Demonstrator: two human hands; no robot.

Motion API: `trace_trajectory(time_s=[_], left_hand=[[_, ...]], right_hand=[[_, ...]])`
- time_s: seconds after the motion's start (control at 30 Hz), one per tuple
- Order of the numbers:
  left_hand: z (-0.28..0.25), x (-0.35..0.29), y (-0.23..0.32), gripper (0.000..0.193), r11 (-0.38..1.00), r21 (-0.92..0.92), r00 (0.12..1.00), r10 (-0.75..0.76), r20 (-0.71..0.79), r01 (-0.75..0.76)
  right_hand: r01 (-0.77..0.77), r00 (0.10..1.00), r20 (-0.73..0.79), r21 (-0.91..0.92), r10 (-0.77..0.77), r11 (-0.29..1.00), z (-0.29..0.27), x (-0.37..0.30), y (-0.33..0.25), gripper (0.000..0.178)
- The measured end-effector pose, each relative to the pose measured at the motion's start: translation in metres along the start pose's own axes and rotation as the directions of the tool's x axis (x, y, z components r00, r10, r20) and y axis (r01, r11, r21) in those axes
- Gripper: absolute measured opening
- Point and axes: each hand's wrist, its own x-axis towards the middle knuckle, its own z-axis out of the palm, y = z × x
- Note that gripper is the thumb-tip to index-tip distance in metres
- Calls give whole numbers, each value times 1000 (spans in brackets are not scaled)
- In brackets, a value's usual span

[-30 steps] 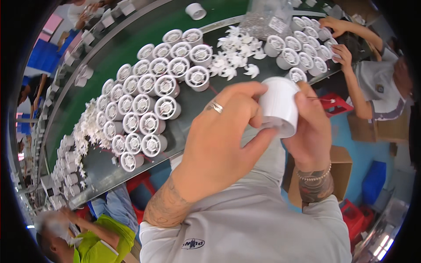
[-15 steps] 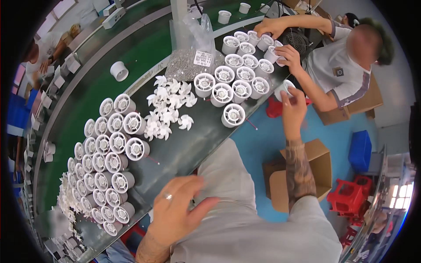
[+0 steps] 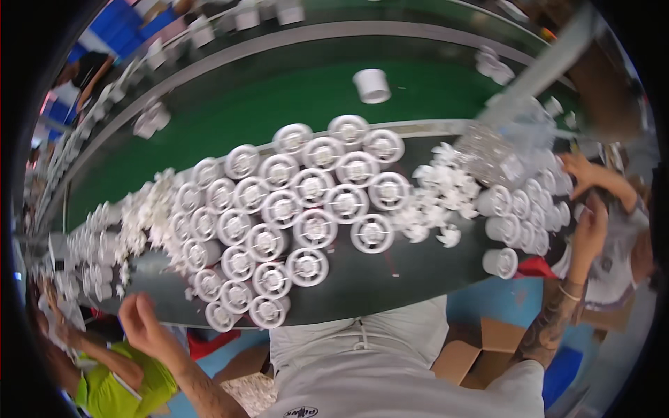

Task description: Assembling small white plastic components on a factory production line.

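Note:
My left hand hovers at the near edge of the bench on the left, fingers loosely bent and holding nothing I can see. Far to the right, my right hand is closed on a white round fan housing, mostly hidden behind the fingers. Between my hands, a large group of white fan housings stands in rows, their spoked round ends facing up. Loose white fan blades lie heaped to the right of that group. A smaller cluster of housings stands nearer my right hand.
A clear plastic bag rests behind the smaller cluster. Another white blade pile lies on the left. A white housing sits on the green conveyor. Co-workers' arms reach in at right and lower left. Cardboard boxes stand below.
My view has swung left, bringing the large housing group to the middle. My left hand has moved left to the bench edge; my right hand, still around a housing, now appears farther right.

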Motion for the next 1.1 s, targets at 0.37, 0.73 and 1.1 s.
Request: trace_trajectory(time_s=[0.37,0.73,1.1], left_hand=[[45,35,-116,44,939,321,980,67,185,-124],[52,71,-136,22,770,397,802,237,548,-500],[23,90,-111,22,888,332,782,48,621,-318]], right_hand=[[521,597,358,508,-718,686,281,104,-361,32],[-29,925,214,865,-315,502,78,17,-374,12],[310,938,24,394,-347,865,18,-228,-246,28]])
